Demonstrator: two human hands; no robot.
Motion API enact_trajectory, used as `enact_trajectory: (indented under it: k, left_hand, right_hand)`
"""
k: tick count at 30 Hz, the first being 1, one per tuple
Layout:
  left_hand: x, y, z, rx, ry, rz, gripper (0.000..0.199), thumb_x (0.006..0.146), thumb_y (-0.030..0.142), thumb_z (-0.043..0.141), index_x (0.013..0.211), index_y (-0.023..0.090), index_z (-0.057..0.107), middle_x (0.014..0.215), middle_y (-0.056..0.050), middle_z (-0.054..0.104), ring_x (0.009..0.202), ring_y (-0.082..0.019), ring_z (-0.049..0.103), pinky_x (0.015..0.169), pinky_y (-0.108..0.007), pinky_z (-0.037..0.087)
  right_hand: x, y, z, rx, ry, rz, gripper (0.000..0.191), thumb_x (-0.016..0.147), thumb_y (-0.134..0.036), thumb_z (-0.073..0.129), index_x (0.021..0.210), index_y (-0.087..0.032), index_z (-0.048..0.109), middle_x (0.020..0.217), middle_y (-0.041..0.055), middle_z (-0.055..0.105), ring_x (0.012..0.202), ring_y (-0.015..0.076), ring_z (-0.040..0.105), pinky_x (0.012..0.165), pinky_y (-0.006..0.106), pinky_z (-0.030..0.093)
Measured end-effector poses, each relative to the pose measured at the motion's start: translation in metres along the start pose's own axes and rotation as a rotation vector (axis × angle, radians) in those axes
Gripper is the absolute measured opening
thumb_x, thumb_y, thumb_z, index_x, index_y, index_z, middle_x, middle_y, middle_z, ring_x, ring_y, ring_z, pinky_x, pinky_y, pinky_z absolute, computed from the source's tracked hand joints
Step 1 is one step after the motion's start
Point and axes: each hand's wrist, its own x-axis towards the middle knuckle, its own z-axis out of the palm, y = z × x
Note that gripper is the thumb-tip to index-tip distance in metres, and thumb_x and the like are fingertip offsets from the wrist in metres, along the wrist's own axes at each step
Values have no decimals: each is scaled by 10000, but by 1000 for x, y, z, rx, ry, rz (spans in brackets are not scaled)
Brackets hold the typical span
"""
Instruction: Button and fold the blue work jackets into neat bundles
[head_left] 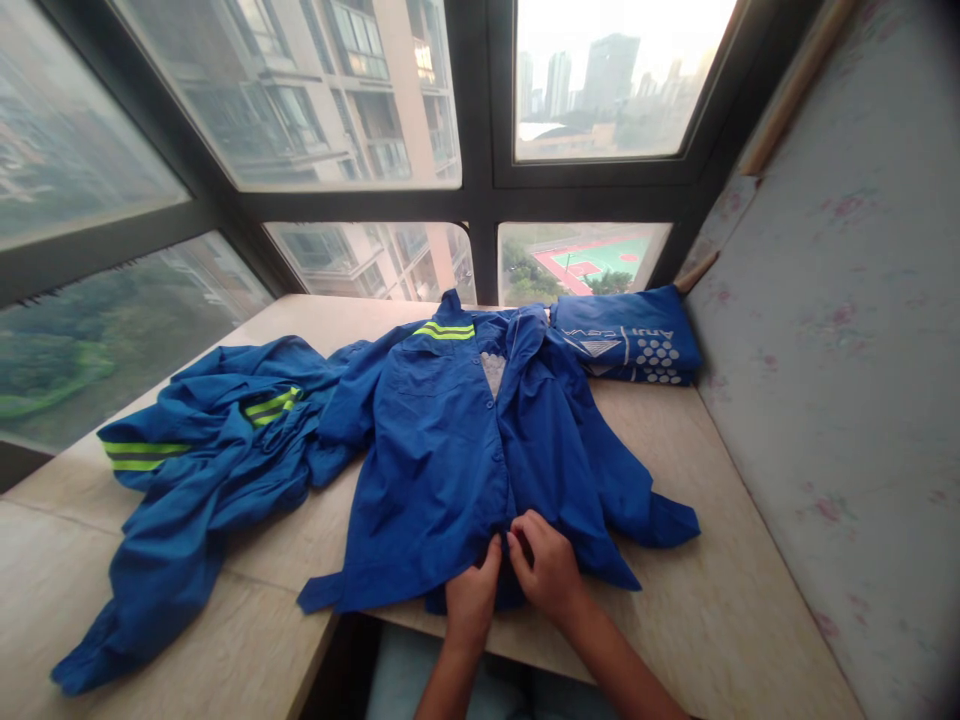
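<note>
A blue work jacket (435, 450) with a yellow-green reflective stripe on its chest lies front up, collar toward the window. Several buttons show along its front edge, and its upper part gapes open. At the lower front edge my left hand (474, 590) pinches the cloth, thumb and fingers closed. Just to the right, my right hand (546, 562) is closed on the same front edge, fingertips close to the left thumb. Whether a button sits between the fingers is hidden.
Another crumpled blue garment (217, 470) with reflective stripes lies on the left. A folded blue garment (630, 335) with white print rests at the back right. Everything lies on a pale stone-look ledge (735, 560) between windows and a flowered wall (832, 330).
</note>
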Motion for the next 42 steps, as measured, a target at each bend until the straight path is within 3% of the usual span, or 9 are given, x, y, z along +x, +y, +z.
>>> enact_trajectory:
  k: [4, 7, 12, 18, 21, 25, 32, 42]
  left_hand:
    - [-3, -3, -2, 24, -52, 8, 335, 678, 554, 706, 827, 259, 762, 913, -79, 779, 1095, -344, 672, 1125, -460, 405]
    - [-5, -6, -4, 15, -106, 18, 308, 648, 549, 739, 800, 282, 765, 855, -68, 778, 1055, -354, 688, 1071, -453, 464]
    - [-5, -6, 1, 1, -109, 23, 310, 658, 548, 718, 812, 284, 773, 952, -67, 781, 1133, -358, 651, 1139, -472, 387]
    - [-6, 2, 2, 8, -145, 30, 333, 701, 511, 690, 883, 245, 776, 1094, -84, 755, 1215, -342, 604, 1187, -481, 315]
    - [-8, 4, 0, 14, -207, 31, 324, 695, 495, 712, 880, 238, 776, 1086, -93, 756, 1230, -344, 592, 1185, -488, 312]
    - [-9, 6, 1, 21, -229, 17, 328, 717, 504, 700, 867, 223, 778, 1039, -100, 767, 1228, -329, 597, 1191, -460, 301]
    - [-8, 4, 3, 31, -194, -8, 378, 736, 472, 659, 959, 193, 781, 1107, -131, 746, 1186, -347, 624, 1152, -488, 367]
    - [-10, 8, 2, -125, -198, -81, 402, 746, 450, 673, 1000, 154, 768, 1127, -150, 736, 1169, -351, 636, 1116, -514, 407]
  right_hand:
    - [5, 2, -10, -189, -137, -71, 131, 898, -171, 483, 797, -218, 552, 742, 24, 575, 659, 162, 557, 603, 257, 389]
    - [9, 5, -19, -155, -201, -97, 168, 924, -192, 472, 796, -216, 580, 761, 35, 600, 715, 171, 580, 628, 257, 403]
    - [11, 12, -21, 235, -158, 128, 187, 929, -251, 498, 777, -200, 594, 721, 20, 614, 660, 159, 577, 600, 258, 428]
    - [18, 21, -21, 616, -314, 433, 241, 912, -352, 543, 733, -196, 581, 591, -36, 542, 523, 120, 511, 516, 226, 399]
    - [21, 23, -24, 649, -356, 484, 251, 913, -385, 540, 757, -194, 586, 596, -40, 541, 517, 112, 500, 505, 218, 381]
    - [22, 21, -27, 545, -401, 437, 264, 917, -398, 543, 765, -188, 594, 612, -35, 542, 546, 115, 506, 527, 221, 379]
    - [15, 13, -20, 292, -206, 271, 201, 915, -335, 546, 781, -196, 603, 719, 6, 611, 657, 150, 553, 629, 256, 412]
    - [6, 9, -18, 272, -49, 164, 235, 959, -321, 508, 797, -197, 624, 743, 24, 625, 681, 163, 588, 628, 263, 433]
